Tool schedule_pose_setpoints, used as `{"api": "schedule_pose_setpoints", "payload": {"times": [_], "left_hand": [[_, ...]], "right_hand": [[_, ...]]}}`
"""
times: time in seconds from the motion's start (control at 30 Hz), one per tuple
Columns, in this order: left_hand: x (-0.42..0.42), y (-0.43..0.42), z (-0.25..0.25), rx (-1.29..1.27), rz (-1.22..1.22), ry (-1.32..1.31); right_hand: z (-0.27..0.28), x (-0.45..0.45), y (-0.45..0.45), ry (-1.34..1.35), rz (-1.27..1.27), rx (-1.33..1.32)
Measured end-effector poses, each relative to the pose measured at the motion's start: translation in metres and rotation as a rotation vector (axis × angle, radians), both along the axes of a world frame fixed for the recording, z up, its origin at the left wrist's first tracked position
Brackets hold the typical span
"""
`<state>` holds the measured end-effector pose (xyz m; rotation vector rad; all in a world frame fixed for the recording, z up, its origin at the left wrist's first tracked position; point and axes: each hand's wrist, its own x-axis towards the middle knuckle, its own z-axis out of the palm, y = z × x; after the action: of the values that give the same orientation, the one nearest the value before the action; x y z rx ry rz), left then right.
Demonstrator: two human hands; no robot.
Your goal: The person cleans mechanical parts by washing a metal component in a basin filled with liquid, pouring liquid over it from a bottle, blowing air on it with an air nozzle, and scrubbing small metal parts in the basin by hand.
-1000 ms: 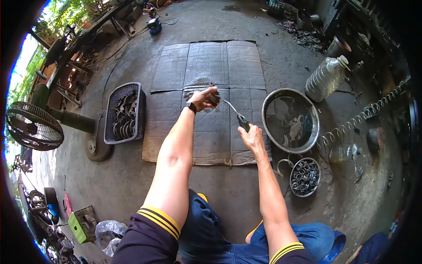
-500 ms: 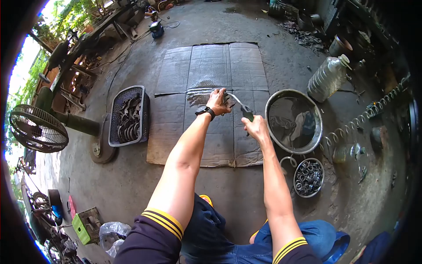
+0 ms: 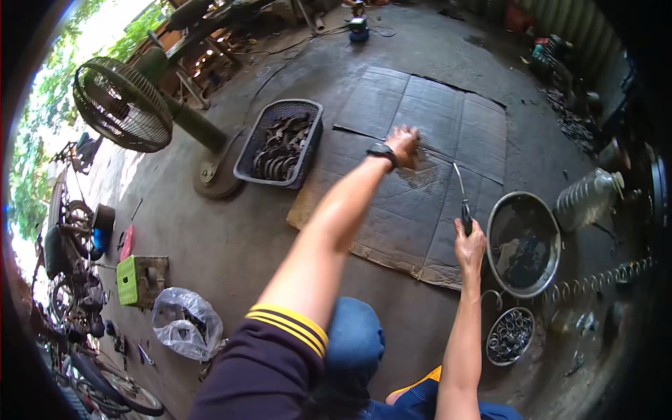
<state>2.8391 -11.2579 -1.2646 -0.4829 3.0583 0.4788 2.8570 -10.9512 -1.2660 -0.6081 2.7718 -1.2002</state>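
My right hand [image 3: 470,241] is wrapped round the dark handle of an air blow gun [image 3: 463,203], whose thin metal nozzle points up and away over the cardboard. My left hand [image 3: 404,147], with a black watch at the wrist, is stretched out above the flattened cardboard [image 3: 381,217]. Motion smears its fingers, so I cannot tell whether anything is in them. Beneath and beside that hand, a dark wet patch [image 3: 428,175] marks the cardboard.
Left of the cardboard stands a basket [image 3: 241,168] of dark curved metal parts, near a fan [image 3: 122,105]. On the right are a metal basin [image 3: 494,259] of dark liquid, a bowl of metal rings [image 3: 511,337], a plastic bottle [image 3: 589,199] and a coiled hose [image 3: 595,281].
The view has turned left, towards the basket and fan. My left hand has moved away from the nozzle tip and leftward. The blow gun stays in my right hand, its nozzle now pointing more upward.
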Motion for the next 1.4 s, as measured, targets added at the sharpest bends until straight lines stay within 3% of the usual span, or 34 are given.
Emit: {"api": "schedule_pose_setpoints", "payload": {"times": [0.13, 0.2, 0.27, 0.33, 0.4, 0.47, 0.53, 0.67, 0.87, 1.03, 1.13, 1.2, 1.33, 1.4], "left_hand": [[0.083, -0.099, 0.033, 0.216, 0.085, 0.346], [0.136, -0.105, 0.094, 0.289, 0.118, 0.429], [0.176, -0.152, 0.095, -0.135, 0.227, 0.336], [0.21, -0.186, 0.092, 0.034, 0.402, 0.25], [0.219, -0.212, 0.08, -0.064, 0.625, 0.169], [0.214, -0.216, 0.074, -0.058, 0.634, 0.318], [0.197, -0.214, 0.068, 0.18, 0.534, 0.511], [0.143, -0.173, 0.042, 0.395, 0.383, 0.479], [0.094, -0.052, 0.033, 0.249, -0.02, 0.369], [0.075, 0.003, 0.019, 0.379, -0.121, 0.276], [0.063, 0.032, 0.022, 0.417, -0.144, 0.24], [0.052, 0.052, 0.022, 0.45, -0.172, 0.212], [0.032, 0.09, 0.031, 0.462, -0.252, 0.183], [0.026, 0.108, 0.041, 0.465, -0.328, 0.2]], "right_hand": [[-0.026, 0.025, 0.002, -0.012, 0.063, -0.044], [-0.04, 0.034, 0.005, 0.011, 0.179, -0.032], [-0.049, 0.046, 0.007, -0.023, 0.191, 0.001], [-0.059, 0.051, 0.009, 0.007, 0.211, 0.02], [-0.061, 0.056, 0.011, -0.006, 0.217, 0.037], [-0.058, 0.061, 0.008, 0.027, 0.246, 0.043], [-0.058, 0.066, 0.008, 0.022, 0.241, 0.058], [-0.074, 0.074, 0.019, 0.058, 0.343, 0.124], [-0.083, 0.08, 0.034, 0.077, 0.313, 0.248], [-0.091, 0.079, 0.034, 0.021, 0.298, 0.527], [-0.078, 0.067, 0.024, 0.067, 0.271, 0.578], [-0.048, 0.023, 0.015, -0.248, 0.533, 0.557], [0.011, -0.07, 0.017, -0.004, 0.579, 0.589], [0.056, -0.11, 0.045, 0.078, 0.668, 0.781]]}}
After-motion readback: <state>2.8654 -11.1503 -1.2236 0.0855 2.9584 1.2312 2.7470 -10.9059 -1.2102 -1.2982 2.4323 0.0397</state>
